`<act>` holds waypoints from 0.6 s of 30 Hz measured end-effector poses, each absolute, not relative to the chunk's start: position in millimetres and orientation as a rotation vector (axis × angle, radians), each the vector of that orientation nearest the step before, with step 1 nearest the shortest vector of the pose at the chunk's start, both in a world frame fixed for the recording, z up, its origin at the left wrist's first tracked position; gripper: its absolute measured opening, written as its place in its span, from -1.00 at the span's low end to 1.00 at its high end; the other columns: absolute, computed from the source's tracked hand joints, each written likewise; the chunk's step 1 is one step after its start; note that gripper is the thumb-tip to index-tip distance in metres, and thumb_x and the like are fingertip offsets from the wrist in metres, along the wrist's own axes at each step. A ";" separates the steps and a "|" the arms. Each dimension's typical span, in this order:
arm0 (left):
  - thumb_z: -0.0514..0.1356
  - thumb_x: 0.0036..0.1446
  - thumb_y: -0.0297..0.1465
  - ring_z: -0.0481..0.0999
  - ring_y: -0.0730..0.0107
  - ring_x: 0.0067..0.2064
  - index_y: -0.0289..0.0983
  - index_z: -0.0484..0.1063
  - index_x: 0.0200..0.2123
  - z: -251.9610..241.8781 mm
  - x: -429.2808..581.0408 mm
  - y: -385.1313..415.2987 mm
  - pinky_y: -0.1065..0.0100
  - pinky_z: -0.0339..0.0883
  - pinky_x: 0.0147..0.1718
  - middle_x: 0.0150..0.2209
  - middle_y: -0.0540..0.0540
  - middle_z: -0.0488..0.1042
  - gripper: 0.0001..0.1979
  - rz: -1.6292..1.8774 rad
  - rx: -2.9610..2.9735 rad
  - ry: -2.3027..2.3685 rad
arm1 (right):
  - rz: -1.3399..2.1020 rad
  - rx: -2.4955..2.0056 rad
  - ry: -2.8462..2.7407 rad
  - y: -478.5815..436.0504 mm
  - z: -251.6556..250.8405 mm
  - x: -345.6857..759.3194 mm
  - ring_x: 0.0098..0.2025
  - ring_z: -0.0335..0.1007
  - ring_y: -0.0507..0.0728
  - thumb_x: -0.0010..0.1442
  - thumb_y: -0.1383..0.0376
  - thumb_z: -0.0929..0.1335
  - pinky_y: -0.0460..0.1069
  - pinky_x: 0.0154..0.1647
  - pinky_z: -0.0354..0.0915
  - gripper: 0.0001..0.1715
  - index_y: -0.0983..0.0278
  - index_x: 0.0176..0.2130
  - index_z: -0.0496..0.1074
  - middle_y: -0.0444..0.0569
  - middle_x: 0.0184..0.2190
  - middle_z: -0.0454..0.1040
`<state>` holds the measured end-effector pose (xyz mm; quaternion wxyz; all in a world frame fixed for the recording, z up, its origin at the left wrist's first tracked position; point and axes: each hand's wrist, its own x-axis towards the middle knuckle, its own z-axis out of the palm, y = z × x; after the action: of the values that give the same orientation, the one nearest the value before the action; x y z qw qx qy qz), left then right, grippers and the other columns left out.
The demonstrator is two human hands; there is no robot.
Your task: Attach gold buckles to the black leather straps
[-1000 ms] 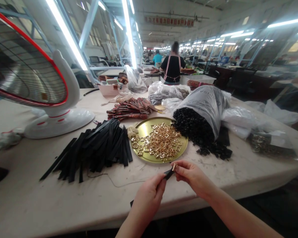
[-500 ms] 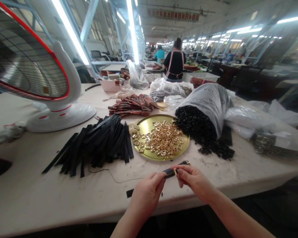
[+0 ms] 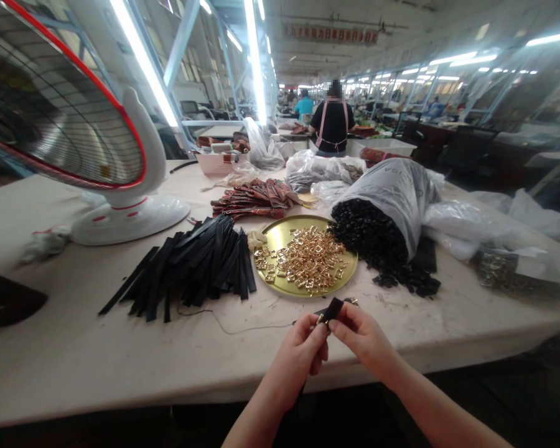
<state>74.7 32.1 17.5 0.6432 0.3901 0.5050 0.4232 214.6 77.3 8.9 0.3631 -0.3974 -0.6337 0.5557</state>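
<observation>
Near the table's front edge, my left hand and my right hand are closed and close together. Between their fingertips is a black strap, its end pointing up and away. A small gold buckle sits at the strap where my left thumb and fingers pinch it. My right thumb and fingers grip the strap's right side. Just beyond stands a round gold tray bearing a heap of gold buckles. To its left lies a pile of black straps.
A fan stands at the left. Black small pieces spill from a plastic bag right of the tray. Reddish-brown strips lie behind it, and a thread runs across the table. A person stands beyond, back turned.
My hands have come together, and the strap's end now points up between them with the gold buckle at my left fingers. The strap end near my left wrist no longer lies on the table.
</observation>
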 end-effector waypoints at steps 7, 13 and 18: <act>0.07 0.05 -0.17 0.12 0.65 -0.72 -0.25 0.16 -0.44 12.6 84.4 29.5 0.55 -0.05 -0.72 -0.69 0.16 0.23 -0.74 1.049 0.836 1.187 | 1.885 -1.032 -1.132 77.0 7.5 209.6 -0.60 0.00 -0.05 0.05 0.13 0.32 -0.11 -0.57 0.01 -0.73 0.28 -0.46 0.27 -0.23 -0.63 0.14; 0.05 0.04 -0.20 0.09 0.63 -0.77 -0.24 0.15 -0.47 6.4 91.8 30.9 0.56 -0.08 -0.78 -0.75 0.18 0.21 -0.77 1.064 0.830 1.305 | 0.859 -1.037 -1.918 74.0 1.3 216.7 -0.43 0.18 0.05 0.11 0.24 0.29 -0.04 -0.41 0.14 -0.83 0.27 -0.47 0.33 -0.10 -0.50 0.28; 0.05 0.05 -0.25 0.18 0.65 -0.73 -0.26 0.19 -0.41 11.5 89.0 30.7 0.57 0.00 -0.75 -0.64 0.12 0.34 -0.81 1.052 0.912 1.268 | 0.687 -1.009 -1.984 77.9 -0.7 219.9 -0.38 0.23 0.06 0.12 0.31 0.28 -0.04 -0.38 0.21 -0.94 0.25 -0.37 0.33 -0.07 -0.43 0.31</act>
<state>89.0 30.7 11.5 0.5886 0.3914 0.5442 0.4519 219.9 77.9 -0.7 0.3952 -0.3980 -0.7823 0.2709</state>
